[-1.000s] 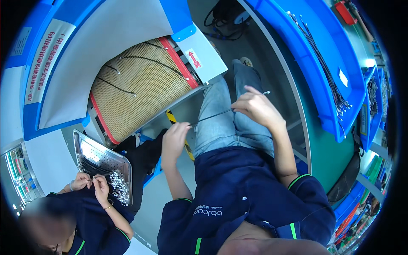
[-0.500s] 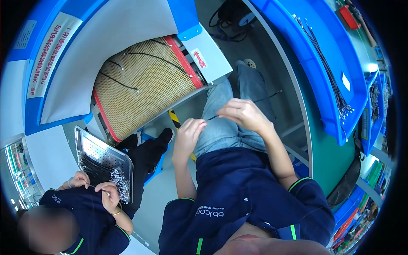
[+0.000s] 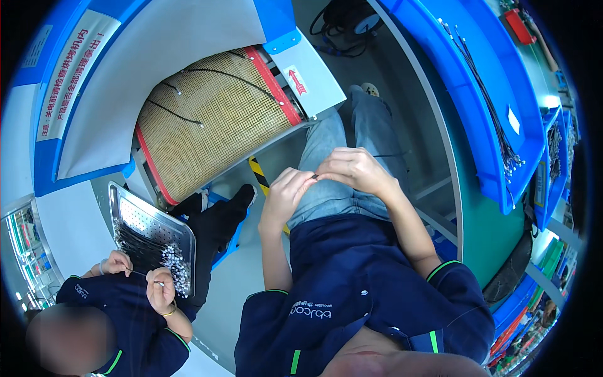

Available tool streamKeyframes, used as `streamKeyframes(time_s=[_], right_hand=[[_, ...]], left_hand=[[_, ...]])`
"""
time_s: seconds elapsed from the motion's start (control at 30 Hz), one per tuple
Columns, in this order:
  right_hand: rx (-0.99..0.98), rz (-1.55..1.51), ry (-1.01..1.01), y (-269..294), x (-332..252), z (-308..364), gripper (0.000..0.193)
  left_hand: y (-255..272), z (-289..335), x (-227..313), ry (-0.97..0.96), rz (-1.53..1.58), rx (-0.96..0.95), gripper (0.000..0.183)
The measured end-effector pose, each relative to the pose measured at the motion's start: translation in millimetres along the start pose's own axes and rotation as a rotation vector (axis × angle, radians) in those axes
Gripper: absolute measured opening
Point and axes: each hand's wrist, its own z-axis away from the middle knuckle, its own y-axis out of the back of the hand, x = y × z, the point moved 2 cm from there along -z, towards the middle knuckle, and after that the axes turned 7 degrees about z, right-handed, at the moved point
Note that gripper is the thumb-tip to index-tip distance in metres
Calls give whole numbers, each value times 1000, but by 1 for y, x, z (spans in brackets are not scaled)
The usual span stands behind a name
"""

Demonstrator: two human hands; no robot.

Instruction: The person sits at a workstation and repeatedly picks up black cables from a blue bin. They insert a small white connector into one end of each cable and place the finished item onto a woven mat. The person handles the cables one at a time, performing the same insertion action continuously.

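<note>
A thin black cable [image 3: 315, 177] is pinched between my two hands above my lap. My left hand [image 3: 286, 195] is closed on its near end, fingertips pressed together. My right hand [image 3: 359, 171] grips the cable right beside the left, and the fingertips of both hands nearly touch. Most of the held piece is hidden by my fingers. A faint, blurred length of the cable trails out past my right hand, over the jeans.
A mesh conveyor belt [image 3: 207, 151] with red edges carries several black cables out of a blue-and-white machine [image 3: 169, 38]. At left, a co-worker's hands [image 3: 157, 286] hold a cable beside a metal tray [image 3: 190, 251] of cables. Blue bins [image 3: 502, 56] line the right.
My hands have come together, closing the gap where the cable showed between them. The cables on the belt have shifted slightly toward the machine. The co-worker's hands have moved a little.
</note>
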Motion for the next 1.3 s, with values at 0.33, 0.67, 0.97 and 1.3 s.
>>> streamKeyframes(time_s=[0.33,0.67,0.97,1.3], right_hand=[[-3,-127,-121,-4,2,1,16],[8,-168,-194,2,8,10,11],[25,-189,-146,6,14,10,14],[15,156,-280,73,40,35,13]], left_hand=[[-2,1,8,-183,-118,219,18],[-1,-1,5,-196,-88,231,19],[7,3,0,-168,-155,225,19],[42,26,1,2,-141,215,13]])
